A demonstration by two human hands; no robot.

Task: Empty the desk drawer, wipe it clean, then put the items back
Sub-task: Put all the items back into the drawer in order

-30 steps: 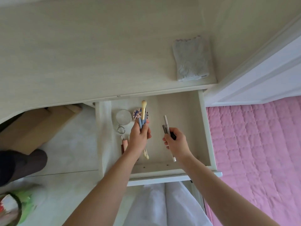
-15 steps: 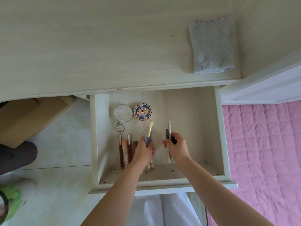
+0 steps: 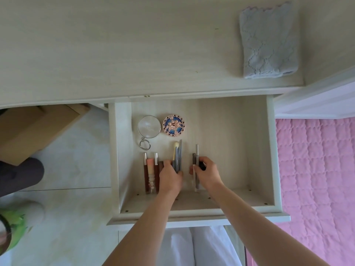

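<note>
The pale wooden drawer [image 3: 271,150] is pulled out under the desk. Inside it, my left hand [image 3: 170,176] grips a bunch of makeup brushes [image 3: 177,155] low over the drawer floor, their tips pointing away from me. My right hand [image 3: 207,173] holds several slim pencils [image 3: 196,158] just to the right. Left of my left hand lie lip gloss tubes [image 3: 150,171] in a row. A round mirror [image 3: 149,127] with a key ring and a blue patterned compact [image 3: 173,124] sit further back.
A folded grey cloth [image 3: 269,41] lies on the desk top [image 3: 115,45] at the right. A pink quilted bed [image 3: 317,179] borders the drawer's right side. A cardboard box [image 3: 32,129] and a dark-clad leg [image 3: 19,175] are on the left.
Both hands have come down toward the drawer's front with their brushes and pencils, from raised to near the floor. The camera has shifted so the drawer sits more central.
</note>
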